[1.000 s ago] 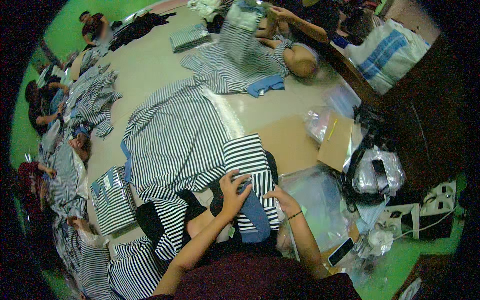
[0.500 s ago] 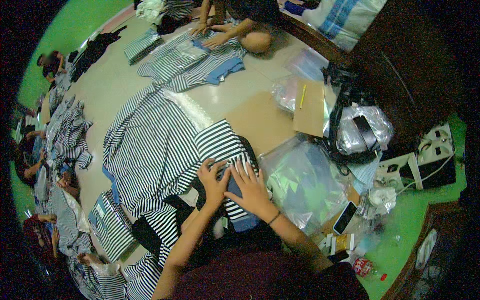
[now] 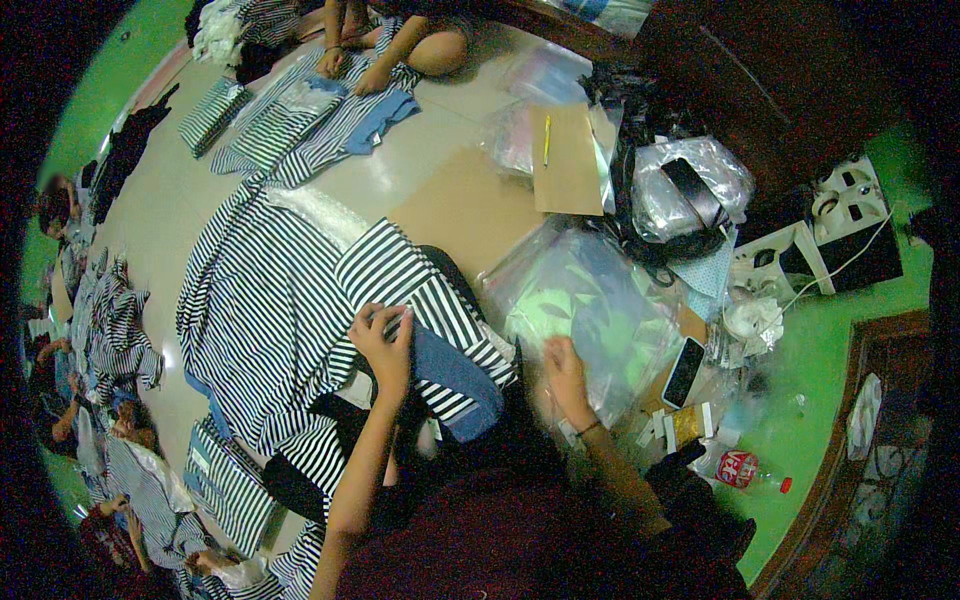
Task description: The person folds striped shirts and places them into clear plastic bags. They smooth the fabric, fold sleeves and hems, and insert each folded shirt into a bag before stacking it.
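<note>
A folded black-and-white striped shirt point(image 3: 430, 300) with a blue band lies in front of me, over dark cloth. My left hand point(image 3: 383, 350) is at its left edge beside the blue band, fingers bent and closed on the fabric. My right hand point(image 3: 568, 380) is off the shirt, over the near left part of a pile of clear plastic bags point(image 3: 610, 320). Its fingers are curled together; whether they pinch a bag is hidden. Unfolded striped shirts point(image 3: 260, 300) spread to the left of the folded one.
A stack of folded striped shirts point(image 3: 230, 480) lies at the near left. Right of the bags are a phone point(image 3: 684, 372), a plastic bottle point(image 3: 745, 470) and a white power strip point(image 3: 790, 260). Cardboard with a yellow pen point(image 3: 547, 140) lies beyond. A person point(image 3: 375, 70) handles shirts at the far side; others sit left.
My right hand has lifted off the folded shirt and moved right to the plastic bags. My left hand stays at the shirt, whose blue band now shows more. The whole view has shifted.
</note>
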The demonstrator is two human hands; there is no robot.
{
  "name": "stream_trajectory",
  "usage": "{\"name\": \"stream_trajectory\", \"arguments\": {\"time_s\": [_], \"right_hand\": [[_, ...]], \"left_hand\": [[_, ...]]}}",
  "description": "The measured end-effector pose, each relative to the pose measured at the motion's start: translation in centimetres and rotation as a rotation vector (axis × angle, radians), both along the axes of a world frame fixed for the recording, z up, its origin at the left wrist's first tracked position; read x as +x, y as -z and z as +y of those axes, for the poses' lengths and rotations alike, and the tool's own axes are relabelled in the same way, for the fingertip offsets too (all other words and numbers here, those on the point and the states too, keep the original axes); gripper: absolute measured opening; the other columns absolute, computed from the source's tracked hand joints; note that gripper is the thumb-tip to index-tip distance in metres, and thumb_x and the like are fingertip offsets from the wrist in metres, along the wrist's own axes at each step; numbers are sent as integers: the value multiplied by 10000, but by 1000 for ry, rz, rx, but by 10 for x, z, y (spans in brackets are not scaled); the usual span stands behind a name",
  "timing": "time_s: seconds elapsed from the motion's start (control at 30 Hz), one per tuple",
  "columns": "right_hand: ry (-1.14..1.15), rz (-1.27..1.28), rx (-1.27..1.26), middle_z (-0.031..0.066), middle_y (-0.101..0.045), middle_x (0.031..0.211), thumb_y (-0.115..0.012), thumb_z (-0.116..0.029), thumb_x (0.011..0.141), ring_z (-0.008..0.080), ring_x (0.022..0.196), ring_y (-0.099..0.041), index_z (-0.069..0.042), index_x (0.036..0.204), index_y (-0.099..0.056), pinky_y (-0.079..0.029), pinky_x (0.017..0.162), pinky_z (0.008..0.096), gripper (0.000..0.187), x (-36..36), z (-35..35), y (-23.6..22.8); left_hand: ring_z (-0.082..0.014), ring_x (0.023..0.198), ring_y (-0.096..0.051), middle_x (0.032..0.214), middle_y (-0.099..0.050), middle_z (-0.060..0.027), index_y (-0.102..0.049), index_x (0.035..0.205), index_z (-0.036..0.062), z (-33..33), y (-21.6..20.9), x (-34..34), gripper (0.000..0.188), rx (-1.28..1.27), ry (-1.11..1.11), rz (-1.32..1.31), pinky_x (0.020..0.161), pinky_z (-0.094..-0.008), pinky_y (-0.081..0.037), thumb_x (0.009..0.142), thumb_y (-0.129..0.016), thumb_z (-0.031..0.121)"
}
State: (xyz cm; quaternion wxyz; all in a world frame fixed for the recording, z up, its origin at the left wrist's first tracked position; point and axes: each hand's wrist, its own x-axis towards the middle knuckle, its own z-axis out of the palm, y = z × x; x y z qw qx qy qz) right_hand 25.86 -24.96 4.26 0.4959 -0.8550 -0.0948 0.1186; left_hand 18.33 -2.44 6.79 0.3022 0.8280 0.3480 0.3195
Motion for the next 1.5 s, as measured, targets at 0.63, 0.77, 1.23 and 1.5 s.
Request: {"name": "stream_trajectory", "arguments": {"time_s": [0.63, 0.77, 1.23, 1.5], "right_hand": [[-192, 92, -338, 234, -533, 874, -297, -215, 854, 374, 814, -506, 16, 931, -479, -391, 689, 416, 304, -23, 5, 58], [-267, -104, -593, 195, -514, 783, -368, -193, 807, 369, 759, -498, -1, 844, -489, -381, 649, 433, 230, -19, -3, 63], [-9, -49, 58, 48, -496, 757, -501, -187, 790, 138, 665, -472, -13, 805, -542, -376, 535, 235, 179, 8, -15, 0], [-133, 496, 394, -34, -411, 610, -370, -223, 862, 39, 473, -372, -37, 931, -476, -314, 423, 172, 224, 27, 53, -61]], "left_hand": [[-239, 822, -451, 828, -528, -83, -517, 745, 42, -2, 7, -6, 103, -55, -45, -215, 765, -322, -325, 667, -577, 74], [-246, 834, -442, 824, -528, -84, -516, 743, 41, -3, 5, -6, 94, -106, -32, -245, 784, -332, -318, 673, -572, 65], [-254, 818, -454, 813, -531, -88, -508, 718, 37, -5, 5, -6, 84, -94, -46, -230, 773, -340, -327, 669, -574, 57], [-242, 830, -465, 794, -536, -73, -515, 716, 59, -5, -1, -4, 82, -96, -58, -215, 776, -343, -323, 664, -577, 69]]}}
